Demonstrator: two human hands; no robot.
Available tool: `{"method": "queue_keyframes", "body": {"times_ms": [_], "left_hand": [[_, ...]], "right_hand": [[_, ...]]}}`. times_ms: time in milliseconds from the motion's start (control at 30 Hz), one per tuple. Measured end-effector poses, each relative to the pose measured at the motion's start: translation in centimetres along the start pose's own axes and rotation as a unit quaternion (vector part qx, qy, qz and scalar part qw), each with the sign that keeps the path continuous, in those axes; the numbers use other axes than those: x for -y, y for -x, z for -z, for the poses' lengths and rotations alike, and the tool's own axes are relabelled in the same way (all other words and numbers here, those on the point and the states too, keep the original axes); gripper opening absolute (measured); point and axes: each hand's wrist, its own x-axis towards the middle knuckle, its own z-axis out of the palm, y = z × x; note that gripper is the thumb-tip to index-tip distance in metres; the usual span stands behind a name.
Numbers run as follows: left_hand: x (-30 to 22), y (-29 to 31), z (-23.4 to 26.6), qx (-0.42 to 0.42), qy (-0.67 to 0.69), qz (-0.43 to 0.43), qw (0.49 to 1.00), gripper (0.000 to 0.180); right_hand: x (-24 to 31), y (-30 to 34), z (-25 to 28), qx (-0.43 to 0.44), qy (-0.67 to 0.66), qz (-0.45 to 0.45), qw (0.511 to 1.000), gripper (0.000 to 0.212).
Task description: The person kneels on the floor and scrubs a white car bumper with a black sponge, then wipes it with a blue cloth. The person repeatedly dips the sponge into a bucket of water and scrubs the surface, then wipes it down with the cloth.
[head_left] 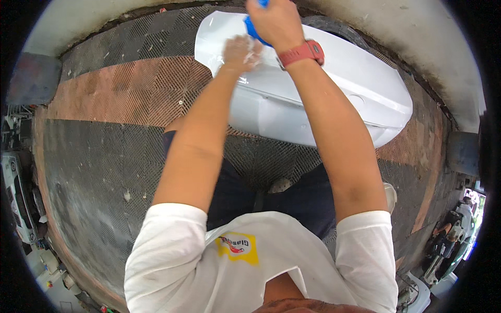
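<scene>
A white car trunk lid (334, 68) lies in front of me, its long side slanting down to the right. My left hand (241, 52) is at its left part, smeared by motion, with whitish, wet-looking patches over the fingers. Whether those fingers are spread or closed is unclear. Just beyond it, my right hand (276, 23) is closed around a blue object (254, 31), which sticks out on both sides of the fist. The object's kind is mostly hidden by the hand. A red watch (302, 53) sits on my right wrist.
Under the lid's far side shows a black, tyre-like rim (339, 28). Black and reddish ribbed mats (130, 88) cover the floor. A pale wall (433, 47) runs behind the lid. A dark drum (34, 78) stands far left, another (463, 152) at right.
</scene>
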Motion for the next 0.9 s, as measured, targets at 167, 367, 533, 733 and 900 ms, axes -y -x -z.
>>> {"method": "queue_keyframes", "body": {"times_ms": [167, 367, 533, 733, 900], "left_hand": [[6.0, 5.3, -4.1, -0.169, 0.204, 0.152, 0.952, 0.077], [-5.9, 9.0, -6.1, -0.253, 0.189, -0.010, 0.949, 0.081], [-16.8, 9.8, -3.8, -0.161, 0.047, -0.194, 0.967, 0.086], [-22.5, 7.3, 0.3, -0.146, -0.020, -0.329, 0.933, 0.091], [-21.6, 5.8, 1.2, -0.196, 0.023, -0.299, 0.934, 0.106]], "right_hand": [[0.0, 0.4, -0.5, 0.031, 0.034, 0.144, 0.988, 0.033], [-8.8, 6.6, 8.9, -0.021, 0.051, -0.027, 0.998, 0.047], [-17.3, 16.2, 25.0, -0.199, -0.002, -0.242, 0.950, 0.044], [-22.9, 37.0, 45.1, -0.349, 0.086, -0.446, 0.819, 0.053], [-28.6, 53.0, 48.1, -0.183, 0.098, -0.604, 0.770, 0.071]]}}
